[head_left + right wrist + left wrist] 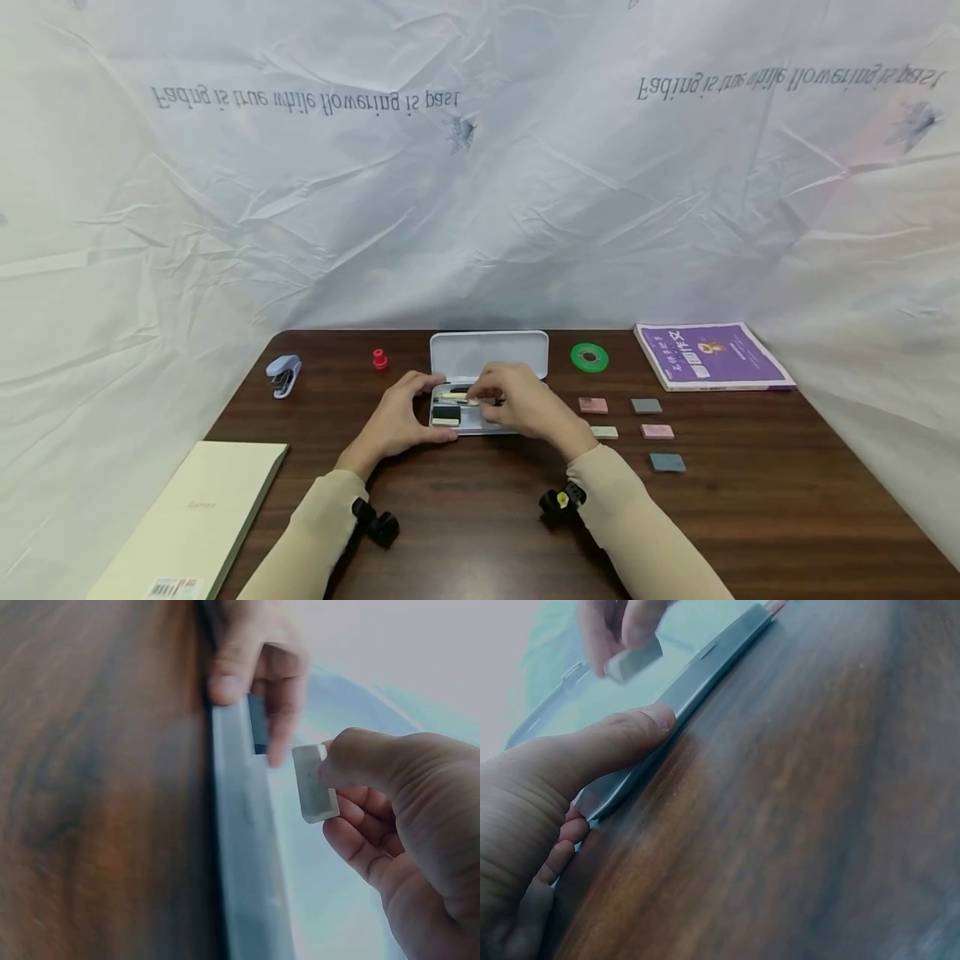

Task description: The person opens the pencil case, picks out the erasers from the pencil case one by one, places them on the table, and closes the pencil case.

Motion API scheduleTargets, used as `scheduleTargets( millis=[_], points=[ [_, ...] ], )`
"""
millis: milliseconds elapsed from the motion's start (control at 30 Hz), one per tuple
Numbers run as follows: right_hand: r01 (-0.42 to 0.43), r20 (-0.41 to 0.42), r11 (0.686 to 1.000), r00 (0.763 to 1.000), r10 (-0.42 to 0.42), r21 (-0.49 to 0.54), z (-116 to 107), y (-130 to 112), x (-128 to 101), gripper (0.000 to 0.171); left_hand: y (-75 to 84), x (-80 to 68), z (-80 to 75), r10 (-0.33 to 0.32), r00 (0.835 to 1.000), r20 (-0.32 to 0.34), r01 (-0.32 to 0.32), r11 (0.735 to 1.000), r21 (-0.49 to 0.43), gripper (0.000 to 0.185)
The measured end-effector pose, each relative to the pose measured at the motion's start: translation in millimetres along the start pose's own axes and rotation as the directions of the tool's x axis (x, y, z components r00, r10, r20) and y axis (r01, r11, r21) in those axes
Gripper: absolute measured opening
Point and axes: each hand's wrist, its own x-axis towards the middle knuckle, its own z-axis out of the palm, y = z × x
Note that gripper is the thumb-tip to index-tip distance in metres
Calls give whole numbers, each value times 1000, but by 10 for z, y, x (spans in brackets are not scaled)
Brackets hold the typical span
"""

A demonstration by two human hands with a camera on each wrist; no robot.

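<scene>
- The left hand (393, 421) grips the open pencil case (487, 354) by its near left edge, thumb pressed on the rim.
- The right hand (521, 400) pinches a small pale eraser (313, 784) between thumb and fingertips, just above the case tray, beside the left fingers.

Staged desk setup, dark wooden tabletop (480, 533), crumpled white printed backdrop sheet (480, 183) beyond the hands, stapler (283, 375), purple book (711, 356), erasers (647, 406)
</scene>
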Motion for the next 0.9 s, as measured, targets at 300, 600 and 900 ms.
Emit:
scheduleTargets(
  millis=[300, 600, 900],
  points=[
    [13, -124, 1000, 992, -16, -22, -397, 26, -314, 19, 18, 12, 8, -17, 1000, -2, 17, 1000, 6, 96],
    [-79, -204, 996, 977, 67, -50, -770, 140, -751, 24, 7, -4, -15, -17, 1000, -5, 18, 1000, 14, 97],
    [-140, -223, 988, 967, 121, -70, -920, 308, -1247, 29, 7, -1, -1, -6, 1000, 1, 6, 1000, 10, 97]
  ],
)
